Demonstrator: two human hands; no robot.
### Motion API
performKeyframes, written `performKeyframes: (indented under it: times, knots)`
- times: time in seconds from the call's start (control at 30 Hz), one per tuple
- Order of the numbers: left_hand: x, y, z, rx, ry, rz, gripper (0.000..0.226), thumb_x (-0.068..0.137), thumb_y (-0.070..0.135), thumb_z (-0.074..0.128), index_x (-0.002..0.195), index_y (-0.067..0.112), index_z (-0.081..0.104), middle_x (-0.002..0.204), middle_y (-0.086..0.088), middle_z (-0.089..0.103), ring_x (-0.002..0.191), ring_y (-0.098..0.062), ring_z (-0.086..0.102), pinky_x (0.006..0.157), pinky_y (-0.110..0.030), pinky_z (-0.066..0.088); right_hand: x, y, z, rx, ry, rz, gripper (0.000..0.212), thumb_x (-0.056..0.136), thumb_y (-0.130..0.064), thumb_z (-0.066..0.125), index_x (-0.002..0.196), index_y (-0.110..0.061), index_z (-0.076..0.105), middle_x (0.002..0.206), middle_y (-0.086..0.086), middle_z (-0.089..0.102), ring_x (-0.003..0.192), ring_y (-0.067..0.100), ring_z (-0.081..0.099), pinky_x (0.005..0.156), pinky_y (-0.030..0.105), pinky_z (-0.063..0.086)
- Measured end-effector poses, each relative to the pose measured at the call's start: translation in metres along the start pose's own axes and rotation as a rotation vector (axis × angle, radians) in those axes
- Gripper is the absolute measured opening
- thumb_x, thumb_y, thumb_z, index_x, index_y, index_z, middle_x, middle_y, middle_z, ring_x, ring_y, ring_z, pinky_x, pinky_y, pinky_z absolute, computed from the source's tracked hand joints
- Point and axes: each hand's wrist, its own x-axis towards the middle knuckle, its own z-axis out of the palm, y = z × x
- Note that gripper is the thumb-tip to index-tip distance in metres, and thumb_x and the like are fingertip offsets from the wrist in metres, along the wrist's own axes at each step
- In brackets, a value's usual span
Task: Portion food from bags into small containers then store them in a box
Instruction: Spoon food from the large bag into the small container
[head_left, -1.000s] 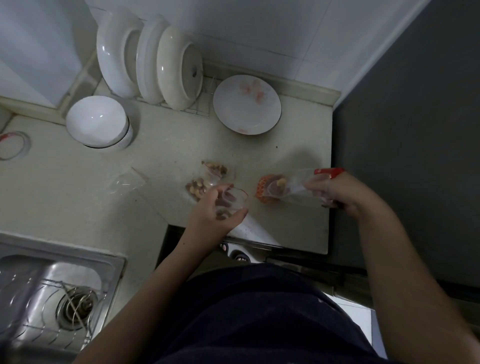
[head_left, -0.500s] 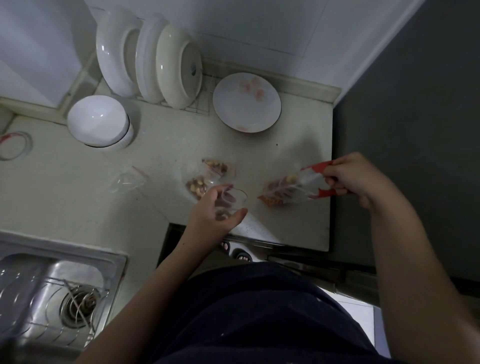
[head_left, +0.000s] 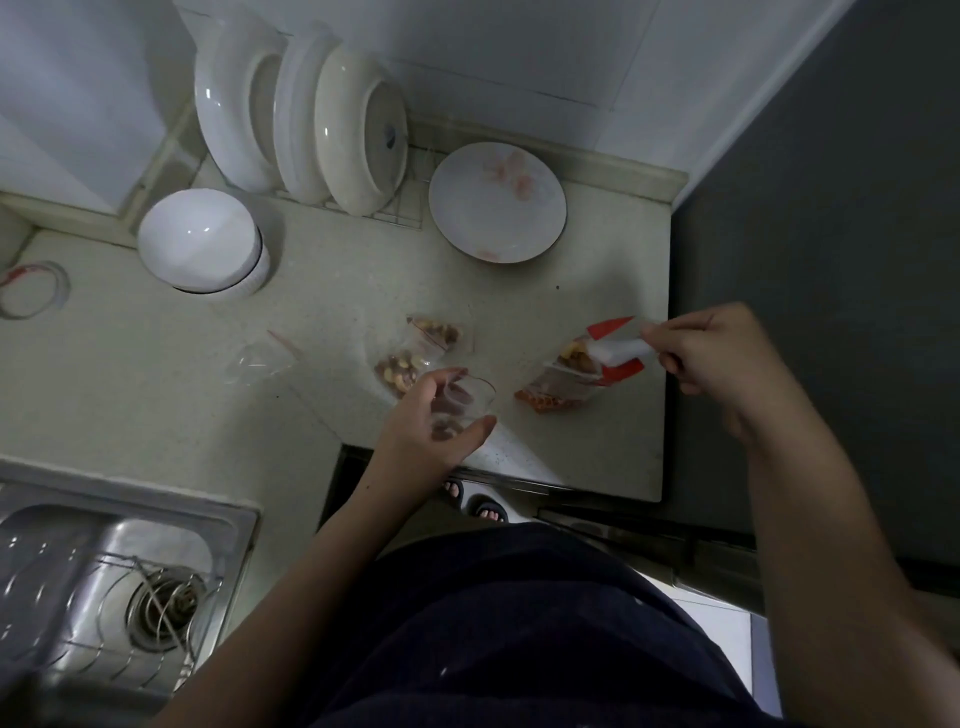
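Note:
My left hand (head_left: 434, 418) grips a small clear container (head_left: 465, 402) with some nuts in it, just above the counter's front edge. My right hand (head_left: 711, 353) pinches the red-and-white top of a clear snack bag (head_left: 576, 376), whose orange bottom rests on the counter to the right of the container. Two small clear bags of nuts (head_left: 415, 353) lie just behind my left hand. An empty crumpled clear bag (head_left: 260, 358) lies further left.
A flowered plate (head_left: 496, 202) lies flat at the back. White dishes (head_left: 301, 114) stand in a rack, beside an upturned white bowl (head_left: 200, 241). A steel sink (head_left: 109, 577) is at the lower left, a dark appliance (head_left: 831, 234) along the right edge.
My right hand has lifted the snack bag's top up and to the right, so the bag went from tipped toward the container to standing on its bottom. My left hand has stayed in place.

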Motion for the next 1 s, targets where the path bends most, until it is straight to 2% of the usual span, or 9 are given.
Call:
performKeyframes:
  times: [0.27, 0.53, 0.67, 0.83, 1.0]
  knots:
    - [0.001, 0.003, 0.002, -0.001, -0.02, -0.006, 0.049, 0.083, 0.024, 0.076, 0.125, 0.025, 0.052, 0.105, 0.015, 0.057, 0.09, 0.016, 0.055, 0.068, 0.002, 0.041, -0.007, 0.011, -0.008, 0.29, -0.06, 0.152, 0.014, 0.087, -0.008, 0.062, 0.074, -0.001, 0.063, 0.039, -0.004, 0.04, 0.032, 0.005, 0.024, 0.035, 0.012, 0.019]
    - [0.003, 0.005, 0.003, 0.007, -0.041, 0.009, 0.051, 0.083, 0.024, 0.076, 0.129, 0.02, 0.054, 0.104, 0.01, 0.06, 0.09, 0.006, 0.057, 0.069, -0.001, 0.043, -0.011, 0.012, -0.011, 0.417, -0.103, 0.191, 0.009, 0.088, -0.007, 0.061, 0.084, 0.001, 0.062, 0.038, -0.006, 0.038, 0.032, 0.004, 0.024, 0.032, 0.012, 0.018]
    - [0.003, 0.006, 0.002, 0.006, -0.057, 0.026, 0.054, 0.083, 0.024, 0.077, 0.13, 0.02, 0.053, 0.104, 0.008, 0.06, 0.09, 0.002, 0.058, 0.069, -0.003, 0.045, -0.014, 0.008, -0.012, 0.417, -0.127, 0.146, 0.012, 0.087, -0.008, 0.062, 0.08, 0.001, 0.063, 0.039, -0.005, 0.038, 0.033, 0.004, 0.024, 0.032, 0.013, 0.018]
    - [0.004, 0.008, 0.002, -0.005, -0.071, 0.065, 0.055, 0.081, 0.026, 0.078, 0.129, 0.026, 0.051, 0.104, 0.012, 0.058, 0.089, 0.004, 0.058, 0.071, -0.005, 0.046, -0.024, -0.007, -0.007, 0.379, -0.165, 0.07, 0.014, 0.087, -0.011, 0.064, 0.078, 0.0, 0.067, 0.042, -0.003, 0.038, 0.036, 0.006, 0.023, 0.035, 0.014, 0.018]
    - [0.005, 0.009, 0.001, 0.008, -0.07, 0.122, 0.057, 0.077, 0.038, 0.079, 0.126, 0.035, 0.051, 0.105, 0.017, 0.058, 0.095, -0.004, 0.062, 0.078, -0.015, 0.052, -0.042, -0.024, 0.011, 0.218, -0.265, -0.057, 0.022, 0.089, -0.013, 0.062, 0.071, -0.007, 0.075, 0.044, -0.001, 0.039, 0.038, 0.008, 0.025, 0.038, 0.017, 0.02]
